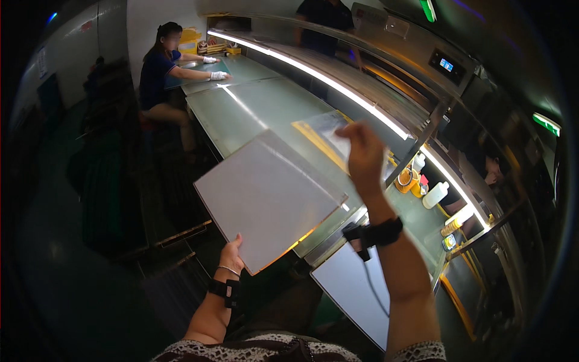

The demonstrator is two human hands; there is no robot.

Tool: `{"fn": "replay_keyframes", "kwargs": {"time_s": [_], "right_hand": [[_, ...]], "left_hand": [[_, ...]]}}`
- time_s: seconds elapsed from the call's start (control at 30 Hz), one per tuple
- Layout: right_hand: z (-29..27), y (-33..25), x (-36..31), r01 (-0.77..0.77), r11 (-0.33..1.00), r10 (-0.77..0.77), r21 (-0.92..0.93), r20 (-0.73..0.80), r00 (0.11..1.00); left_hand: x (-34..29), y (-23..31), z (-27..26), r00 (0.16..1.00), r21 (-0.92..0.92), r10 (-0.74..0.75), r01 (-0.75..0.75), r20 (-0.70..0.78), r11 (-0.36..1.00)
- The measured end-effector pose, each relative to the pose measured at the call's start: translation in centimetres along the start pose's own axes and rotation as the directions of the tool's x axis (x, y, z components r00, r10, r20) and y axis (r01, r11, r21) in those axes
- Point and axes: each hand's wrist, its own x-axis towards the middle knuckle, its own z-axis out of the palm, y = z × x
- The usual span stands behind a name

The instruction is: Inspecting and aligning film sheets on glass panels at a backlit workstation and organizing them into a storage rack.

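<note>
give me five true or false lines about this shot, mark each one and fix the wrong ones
1. The left hand holds a pale panel by its edge. True.
2. Both hands grip that panel. False: the right hand is raised, not gripping it.
3. A black strap is on the left wrist. True.
4. Nobody here wears gloves. False: the seated co-worker wears white gloves.
5. A whitish bottle is toward the right of the picture. True.
</note>
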Motion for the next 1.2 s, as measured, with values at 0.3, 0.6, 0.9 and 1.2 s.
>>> {"fn": "replay_keyframes", "kwargs": {"time_s": [0.3, 0.6, 0.9, 1.2], "right_hand": [[-10.2, -11.3, 4.8, 0.301, 0.946, -0.313, -0.122, -0.100, 0.944], [-24.4, -18.3, -12.5, -0.037, 0.798, 0.017, -0.602, -0.038, 0.999], [-28.7, -17.5, -36.8, -0.871, 0.484, 0.763, 0.082, -0.528, 0.374], [-25.0, -17.5, -45.9, -0.861, 0.186, 0.931, 0.474, -0.366, 0.000]], "left_hand": [[2.1, 0.6, 1.1, 0.954, 0.157, 0.297, -0.290, -0.025, 0.944], [-5.7, 0.5, 7.1, 0.914, 0.456, 0.255, -0.383, 0.317, 0.803], [-4.5, -6.0, 11.9, 0.591, 0.881, -0.755, 0.151, 0.283, 0.448], [1.6, -9.2, 21.9, 0.704, 0.983, -0.710, -0.129, -0.001, -0.129]]}}
